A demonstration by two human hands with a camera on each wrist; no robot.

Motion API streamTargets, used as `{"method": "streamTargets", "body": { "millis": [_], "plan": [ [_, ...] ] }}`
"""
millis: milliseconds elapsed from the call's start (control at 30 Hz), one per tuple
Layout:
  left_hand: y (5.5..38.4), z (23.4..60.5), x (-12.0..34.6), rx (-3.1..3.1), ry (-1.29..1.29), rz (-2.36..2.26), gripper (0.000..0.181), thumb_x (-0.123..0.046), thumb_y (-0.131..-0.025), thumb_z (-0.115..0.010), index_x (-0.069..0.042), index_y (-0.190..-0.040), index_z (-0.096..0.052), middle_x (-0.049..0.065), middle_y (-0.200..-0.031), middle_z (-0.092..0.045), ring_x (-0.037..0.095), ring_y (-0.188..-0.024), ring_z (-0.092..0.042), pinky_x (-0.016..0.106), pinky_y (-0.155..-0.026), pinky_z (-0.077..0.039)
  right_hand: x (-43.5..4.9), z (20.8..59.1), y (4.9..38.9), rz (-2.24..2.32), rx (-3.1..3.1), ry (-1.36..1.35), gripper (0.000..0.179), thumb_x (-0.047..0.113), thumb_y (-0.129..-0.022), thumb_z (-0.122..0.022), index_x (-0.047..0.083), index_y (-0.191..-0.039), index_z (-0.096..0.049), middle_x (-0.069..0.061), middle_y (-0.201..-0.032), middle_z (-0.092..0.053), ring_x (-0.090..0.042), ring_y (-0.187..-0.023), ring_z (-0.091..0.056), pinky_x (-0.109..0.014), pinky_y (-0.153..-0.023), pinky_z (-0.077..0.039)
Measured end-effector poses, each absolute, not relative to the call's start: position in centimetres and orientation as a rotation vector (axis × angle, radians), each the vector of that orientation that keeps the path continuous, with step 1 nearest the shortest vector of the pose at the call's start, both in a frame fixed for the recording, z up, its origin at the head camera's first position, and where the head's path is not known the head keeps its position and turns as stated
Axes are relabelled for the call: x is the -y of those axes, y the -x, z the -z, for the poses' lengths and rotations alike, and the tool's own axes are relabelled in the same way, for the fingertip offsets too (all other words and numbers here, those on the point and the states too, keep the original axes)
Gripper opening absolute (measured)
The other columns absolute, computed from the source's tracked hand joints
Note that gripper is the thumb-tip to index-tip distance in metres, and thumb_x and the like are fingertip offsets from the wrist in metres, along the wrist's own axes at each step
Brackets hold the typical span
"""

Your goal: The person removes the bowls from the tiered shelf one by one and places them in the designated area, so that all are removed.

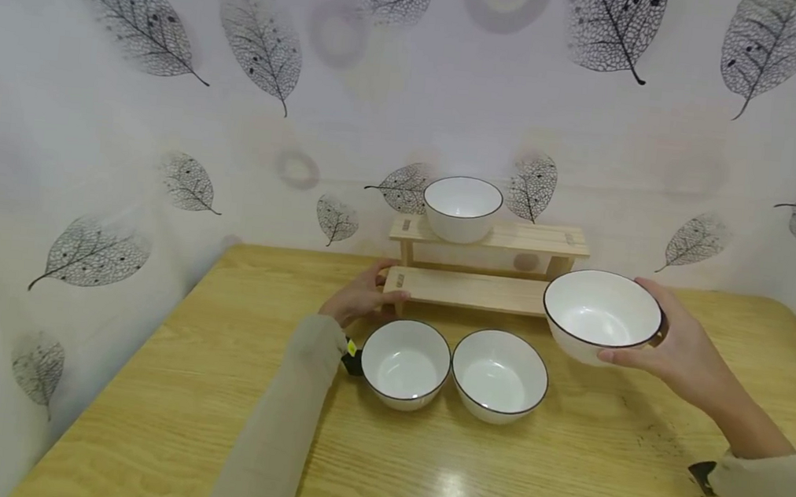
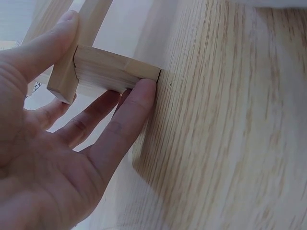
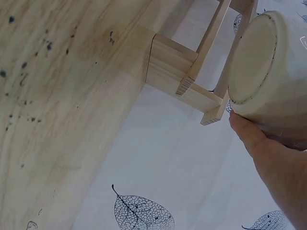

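My right hand (image 1: 690, 357) grips a white bowl (image 1: 599, 317) with a dark rim, thumb on its near side. It is raised off the table at the right end of a two-step wooden stand (image 1: 472, 290); its pale underside (image 3: 254, 57) faces the right wrist camera. At the stand's left end, my left hand (image 1: 360, 296) holds the lower step, its thumb on the board and a fingertip against the leg (image 2: 115, 67). Another white bowl (image 1: 461, 211) sits on the upper step, left of its middle. The lower step bears nothing.
Two more dark-rimmed white bowls, a left one (image 1: 405, 366) and a right one (image 1: 499, 377), stand side by side on the wooden table (image 1: 229, 392) in front of the stand. Behind rises a pale cloth backdrop (image 1: 381, 113) printed with leaves.
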State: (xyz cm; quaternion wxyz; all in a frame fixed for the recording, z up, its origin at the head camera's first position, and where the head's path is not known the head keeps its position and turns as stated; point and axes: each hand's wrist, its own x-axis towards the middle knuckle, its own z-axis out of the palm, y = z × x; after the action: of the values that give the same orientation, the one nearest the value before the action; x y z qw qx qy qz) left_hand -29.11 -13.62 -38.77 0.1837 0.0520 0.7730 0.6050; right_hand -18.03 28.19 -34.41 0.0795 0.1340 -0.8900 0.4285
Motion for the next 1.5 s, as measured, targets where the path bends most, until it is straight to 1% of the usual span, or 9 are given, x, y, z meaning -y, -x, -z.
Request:
{"method": "streamTargets", "body": {
  "millis": [67, 267, 367, 733, 900, 1000, 1100, 1233, 1500],
  "plan": [
    [29.1, 38.8, 13.6, -2.176, -0.144, -1.71, 0.072, -0.008, -0.099, -0.067, -0.012, -0.158, -0.026, 0.027, -0.14, -0.045, 0.037, -0.112, -0.058, 0.042, -0.088, -0.058, -28.3, 34.6, 17.8, -1.269, 2.665, -0.404, 0.109, 0.004, -0.074, -0.089, -0.009, -0.155, -0.018, -0.038, -0.144, -0.035, -0.036, -0.115, -0.049, 0.0, -0.078, -0.037],
    [29.1, 38.9, 13.6, -2.161, -0.133, -1.716, 0.072, -0.007, -0.099, -0.067, -0.012, -0.158, -0.026, 0.026, -0.14, -0.044, 0.035, -0.111, -0.058, 0.041, -0.088, -0.058, -28.8, 35.0, 17.3, -1.283, 2.626, -0.464, 0.104, -0.001, -0.07, -0.09, -0.009, -0.152, -0.027, -0.036, -0.141, -0.039, 0.011, -0.104, -0.043, -0.002, -0.079, -0.04],
    [29.2, 38.8, 13.6, -2.15, -0.113, -1.72, 0.073, -0.007, -0.099, -0.067, -0.014, -0.158, -0.026, 0.026, -0.142, -0.043, 0.035, -0.113, -0.057, 0.041, -0.09, -0.057, -29.0, 35.2, 17.1, -1.277, 2.639, -0.468, 0.106, -0.001, -0.069, -0.09, -0.01, -0.153, -0.025, -0.037, -0.141, -0.038, 0.015, -0.104, -0.04, -0.001, -0.08, -0.039],
    [29.1, 38.8, 13.5, -2.141, -0.105, -1.728, 0.073, -0.007, -0.099, -0.067, -0.015, -0.158, -0.026, 0.025, -0.143, -0.042, 0.035, -0.113, -0.057, 0.042, -0.091, -0.056, -29.7, 35.9, 16.3, -1.22, 2.728, -0.421, 0.11, 0.004, -0.071, -0.09, -0.012, -0.154, -0.019, -0.04, -0.142, -0.035, -0.011, -0.114, -0.052, -0.001, -0.077, -0.037],
    [29.0, 38.7, 13.5, -2.133, -0.107, -1.733, 0.073, -0.006, -0.099, -0.067, -0.015, -0.158, -0.026, 0.025, -0.144, -0.042, 0.035, -0.113, -0.057, 0.042, -0.091, -0.057, -29.7, 36.1, 16.2, -1.233, 2.767, -0.401, 0.113, 0.004, -0.072, -0.09, -0.014, -0.154, -0.014, -0.043, -0.143, -0.031, -0.06, -0.118, -0.043, 0.001, -0.078, -0.035],
    [29.1, 38.7, 13.6, -2.13, -0.112, -1.736, 0.073, -0.006, -0.099, -0.066, -0.014, -0.158, -0.025, 0.025, -0.144, -0.041, 0.035, -0.113, -0.057, 0.041, -0.09, -0.057, -29.7, 36.3, 16.1, -1.219, 2.774, -0.407, 0.113, 0.005, -0.072, -0.091, -0.014, -0.154, -0.015, -0.043, -0.142, -0.032, -0.058, -0.118, -0.045, 0.001, -0.078, -0.035],
    [29.1, 38.7, 13.6, -2.129, -0.114, -1.738, 0.073, -0.006, -0.099, -0.066, -0.015, -0.159, -0.025, 0.026, -0.144, -0.041, 0.035, -0.113, -0.057, 0.041, -0.09, -0.057, -29.9, 36.6, 16.0, -1.198, 2.766, -0.427, 0.111, 0.005, -0.069, -0.092, -0.015, -0.152, -0.02, -0.041, -0.141, -0.036, -0.024, -0.115, -0.055, 0.0, -0.079, -0.036],
    [29.1, 38.7, 13.6, -2.131, -0.11, -1.735, 0.074, -0.005, -0.099, -0.066, -0.015, -0.159, -0.025, 0.026, -0.145, -0.041, 0.036, -0.115, -0.056, 0.042, -0.091, -0.056, -30.0, 36.8, 15.8, -1.184, 2.754, -0.453, 0.108, 0.006, -0.067, -0.093, -0.013, -0.15, -0.027, -0.038, -0.138, -0.042, 0.014, -0.102, -0.042, -0.002, -0.079, -0.038],
    [29.0, 38.6, 13.6, -2.142, -0.11, -1.718, 0.073, -0.007, -0.099, -0.067, -0.015, -0.158, -0.025, 0.026, -0.144, -0.042, 0.037, -0.116, -0.056, 0.043, -0.091, -0.056, -30.2, 37.4, 15.7, -1.113, 2.817, -0.47, 0.11, 0.009, -0.067, -0.093, -0.014, -0.151, -0.026, -0.039, -0.138, -0.043, -0.018, -0.111, -0.054, -0.005, -0.077, -0.038]
  ]
}}
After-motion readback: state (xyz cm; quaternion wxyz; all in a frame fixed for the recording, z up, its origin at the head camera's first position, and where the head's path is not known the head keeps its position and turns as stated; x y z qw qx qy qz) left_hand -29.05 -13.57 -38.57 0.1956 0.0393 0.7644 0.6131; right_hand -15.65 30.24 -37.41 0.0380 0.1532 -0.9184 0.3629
